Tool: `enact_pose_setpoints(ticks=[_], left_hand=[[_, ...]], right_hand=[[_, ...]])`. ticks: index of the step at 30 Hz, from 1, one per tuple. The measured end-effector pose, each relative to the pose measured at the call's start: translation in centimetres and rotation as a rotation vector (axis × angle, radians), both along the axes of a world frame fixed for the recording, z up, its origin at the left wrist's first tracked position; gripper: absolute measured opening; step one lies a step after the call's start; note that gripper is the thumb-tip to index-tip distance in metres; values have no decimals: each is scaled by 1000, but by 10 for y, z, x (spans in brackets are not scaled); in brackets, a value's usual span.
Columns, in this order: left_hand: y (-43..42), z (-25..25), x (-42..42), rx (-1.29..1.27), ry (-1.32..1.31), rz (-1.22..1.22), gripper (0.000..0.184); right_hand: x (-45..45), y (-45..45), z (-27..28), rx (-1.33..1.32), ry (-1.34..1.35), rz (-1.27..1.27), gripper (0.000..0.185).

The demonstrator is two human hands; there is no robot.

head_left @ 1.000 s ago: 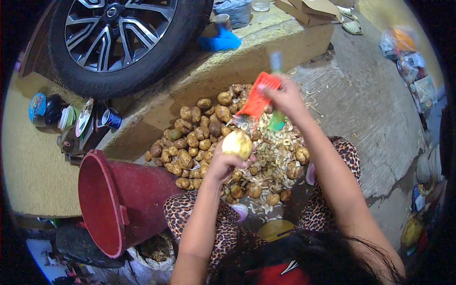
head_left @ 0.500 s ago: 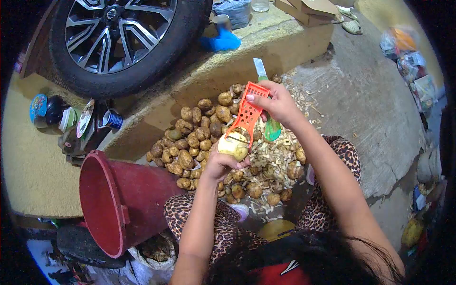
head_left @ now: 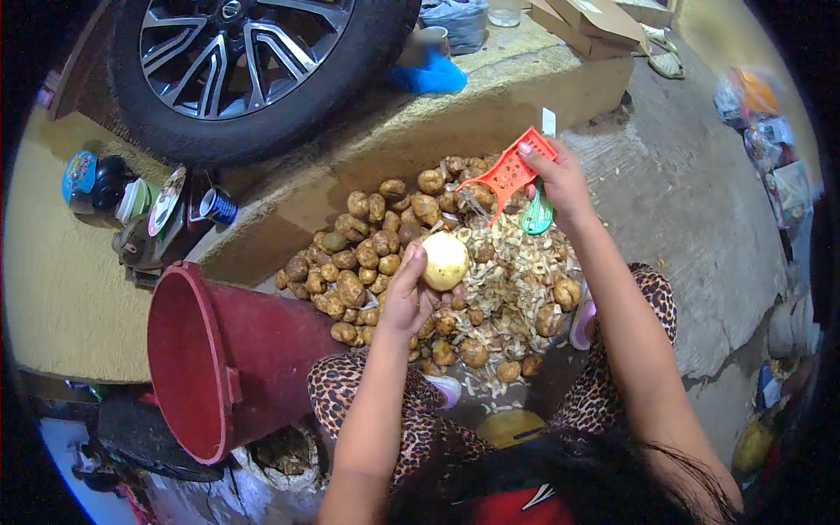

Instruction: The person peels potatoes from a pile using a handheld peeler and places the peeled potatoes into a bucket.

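A peeled, pale yellow potato (head_left: 446,262) rests in my left hand (head_left: 411,293), fingers wrapped round its lower left side. My right hand (head_left: 563,181) grips an orange peeler (head_left: 514,171) by its perforated handle, with the blade end pointing down left, apart from the potato. The same hand also holds a knife with a green handle (head_left: 537,213); part of its blade (head_left: 549,122) shows above the fingers. Below and beyond both hands lie many unpeeled brown potatoes (head_left: 352,287) and a heap of pale peelings (head_left: 512,289).
A red bucket (head_left: 262,350) lies tipped at the left, its mouth facing left. Behind the potatoes runs a concrete step (head_left: 385,144) with a car wheel (head_left: 262,131), a blue plastic bag (head_left: 433,76) and a cardboard box (head_left: 588,26). A blue cup (head_left: 219,208) stands left.
The peeler has lifted off the potato and moved up and right with my right hand. My left hand has turned the potato, so more of its peeled face shows.
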State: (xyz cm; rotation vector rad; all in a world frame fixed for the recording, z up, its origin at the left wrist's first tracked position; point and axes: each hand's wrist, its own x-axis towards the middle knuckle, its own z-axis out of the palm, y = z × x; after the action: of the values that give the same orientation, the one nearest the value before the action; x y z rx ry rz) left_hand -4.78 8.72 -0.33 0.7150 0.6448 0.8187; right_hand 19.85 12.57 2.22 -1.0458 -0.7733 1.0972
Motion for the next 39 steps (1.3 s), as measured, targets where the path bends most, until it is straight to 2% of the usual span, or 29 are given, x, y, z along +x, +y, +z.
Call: enact_pose_setpoints(ticks=[1,4,6,8,11,13,16,17,18,20,21,24,26,28,31,32,34,36,38,39], left_hand=[[-1,4,7,-57,73,131,44],[6,-2,11,-223,52,182,44],[5,-6,17,-287,73,258,41],[8,-23,19,-293,42,333,37],[5,-27,22,-218,135,428,25],[6,-25,25,-193,256,500,18],[15,-52,14,-301,47,428,15],[16,-56,11,-444,-148,484,12],[16,-53,10,-569,-165,609,10],[18,-69,8,-664,-64,886,10],[24,-90,-6,-594,-77,836,11],[33,-102,-35,-388,124,818,22],[37,-115,-46,-134,514,764,27],[41,-158,-65,-93,806,525,29],[4,-195,-47,288,1224,311,41],[-10,-200,-45,388,1326,154,44],[-43,-233,-38,662,1447,32,44],[-69,-258,-37,553,1392,-380,47],[-95,-269,-35,385,1274,-842,36],[-108,-277,-36,332,1239,-993,36]], right_hand=[[0,-1,-1,-17,-13,34,17],[-20,-6,0,-58,-23,59,19],[-53,-21,2,-98,-183,116,22],[-63,-25,-19,94,-514,209,21],[-40,-6,-12,-7,-300,18,21],[-43,-4,-10,-27,-301,32,21],[-62,-11,-24,-51,-351,169,19],[-63,-8,-34,-80,-318,102,21],[-65,-6,-43,-111,-283,41,22],[-70,-2,-59,-74,-328,-70,22],[-70,-5,-67,-69,-349,-126,21],[-46,3,-79,11,-363,-217,22],[-29,-7,-41,-89,-183,-173,22],[-12,-5,-49,-70,-151,-179,23],[1,-18,-49,-86,-136,-153,24],[5,-24,-46,-92,-139,-143,24],[15,-37,-44,-128,-190,-121,26],[24,-44,-43,-151,-212,-122,26],[34,-46,-48,-157,-216,-139,26],[36,-48,-48,-167,-206,-154,26]])
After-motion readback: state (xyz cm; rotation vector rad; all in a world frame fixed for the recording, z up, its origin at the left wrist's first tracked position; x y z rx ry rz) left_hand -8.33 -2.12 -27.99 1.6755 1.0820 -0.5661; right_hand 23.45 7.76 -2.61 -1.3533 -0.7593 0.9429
